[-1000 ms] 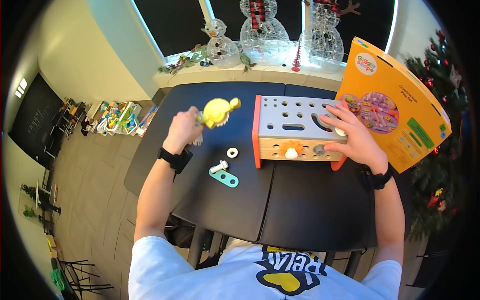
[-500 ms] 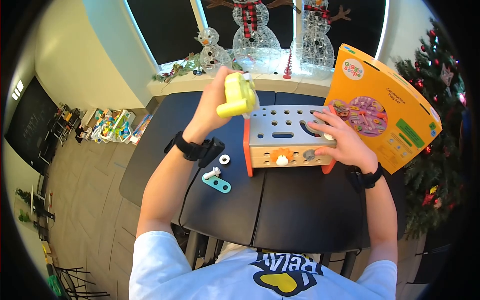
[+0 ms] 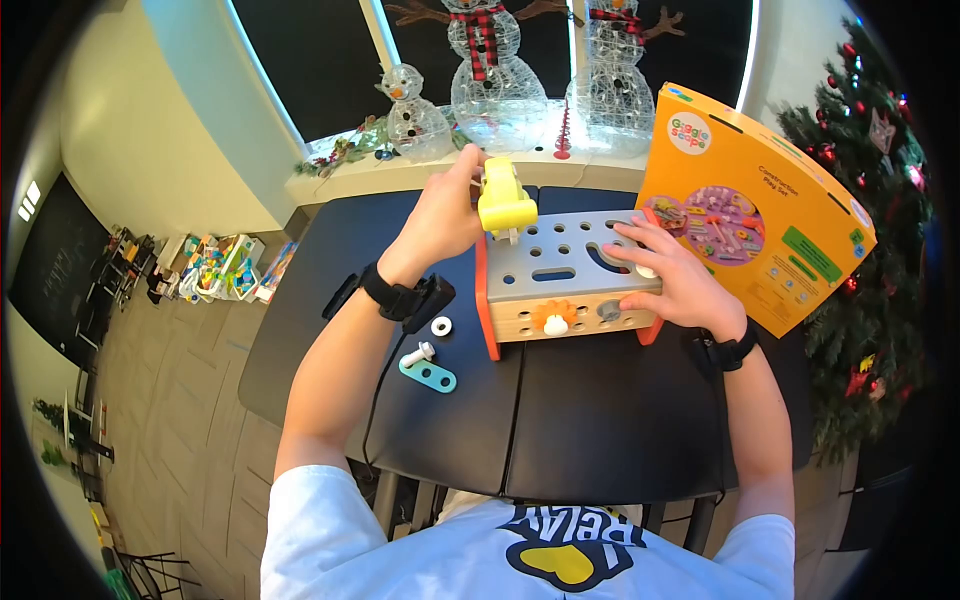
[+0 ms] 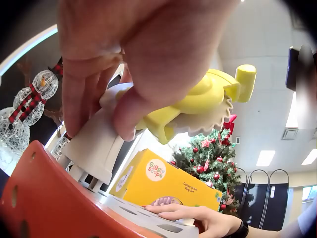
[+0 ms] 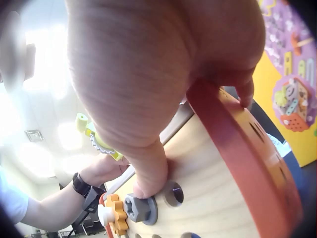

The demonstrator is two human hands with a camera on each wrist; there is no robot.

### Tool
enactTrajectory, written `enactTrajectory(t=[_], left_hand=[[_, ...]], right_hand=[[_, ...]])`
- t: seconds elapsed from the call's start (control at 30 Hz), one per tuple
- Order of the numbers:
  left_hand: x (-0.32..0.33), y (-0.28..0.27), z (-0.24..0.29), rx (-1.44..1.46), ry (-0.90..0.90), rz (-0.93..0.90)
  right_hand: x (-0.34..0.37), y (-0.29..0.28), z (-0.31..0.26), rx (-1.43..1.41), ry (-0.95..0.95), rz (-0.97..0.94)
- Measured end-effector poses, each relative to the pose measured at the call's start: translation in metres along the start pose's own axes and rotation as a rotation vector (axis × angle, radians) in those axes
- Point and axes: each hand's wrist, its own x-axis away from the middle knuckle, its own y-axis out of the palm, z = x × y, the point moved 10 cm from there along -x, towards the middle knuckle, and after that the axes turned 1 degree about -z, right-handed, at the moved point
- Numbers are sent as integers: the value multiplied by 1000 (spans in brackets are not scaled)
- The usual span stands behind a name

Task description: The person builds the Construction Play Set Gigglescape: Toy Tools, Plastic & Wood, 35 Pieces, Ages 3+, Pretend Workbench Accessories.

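Note:
My left hand (image 3: 447, 214) grips a yellow toy saw with a toothed disc (image 3: 506, 196) by its light grey base, over the left end of the toy workbench (image 3: 575, 262). In the left wrist view, prongs under the grey base (image 4: 95, 148) meet the bench's grey top near the red end panel (image 4: 54, 198). My right hand (image 3: 680, 275) rests spread on the bench's right end, its thumb touching the grey hex bolt (image 5: 139, 209) on the wooden front. Beside that bolt is an orange gear (image 5: 118, 214) with a white knob.
Left of the bench on the black table (image 3: 590, 420) lie a white ring (image 3: 441, 326), a white bolt (image 3: 418, 354) and a teal strip with holes (image 3: 428, 376). An orange box (image 3: 760, 210) stands behind the right hand. Wire snowmen line the windowsill.
My left hand has carried the yellow saw up and right, from beside the bench to its left end, turning it on the way. My right hand has stayed on the bench.

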Motion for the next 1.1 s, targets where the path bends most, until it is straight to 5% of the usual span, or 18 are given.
enactTrajectory(t=[1.1], left_hand=[[5,10,-12,74,31,-47]], right_hand=[[-1,0,-3,14,18,0]])
